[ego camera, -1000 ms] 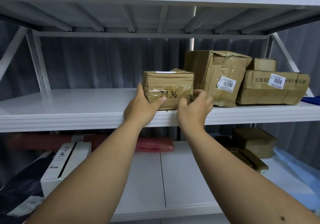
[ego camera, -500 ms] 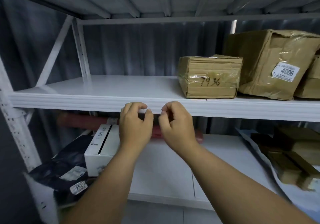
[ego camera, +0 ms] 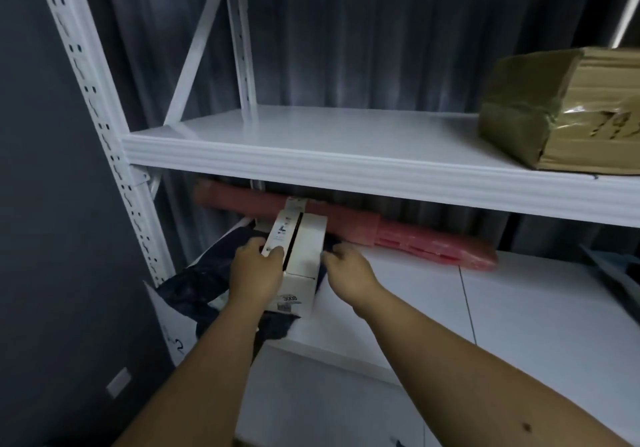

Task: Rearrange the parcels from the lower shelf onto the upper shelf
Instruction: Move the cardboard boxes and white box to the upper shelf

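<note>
A white box (ego camera: pixel 300 256) with a black stripe lies on a dark plastic bag parcel (ego camera: pixel 201 287) at the left end of the lower shelf (ego camera: pixel 519 315). My left hand (ego camera: pixel 254 268) grips the box's left side, thumb on its top. My right hand (ego camera: pixel 348 270) is at the box's right side, fingers curled close to it; contact is unclear. A long red parcel (ego camera: pixel 398 235) lies behind the box along the back. On the upper shelf (ego camera: pixel 329 145), a taped brown carton (ego camera: pixel 568 110) with handwriting sits at the right edge of view.
A white perforated upright post (ego camera: pixel 100 121) and a diagonal brace (ego camera: pixel 194 48) frame the left side. A dark corrugated wall stands behind the shelves. The left and middle of the upper shelf show bare white surface.
My hands dropped from the upper shelf's front edge down to the lower shelf and reached the white box. The view swung down and left, so the brown cartons slid to the right.
</note>
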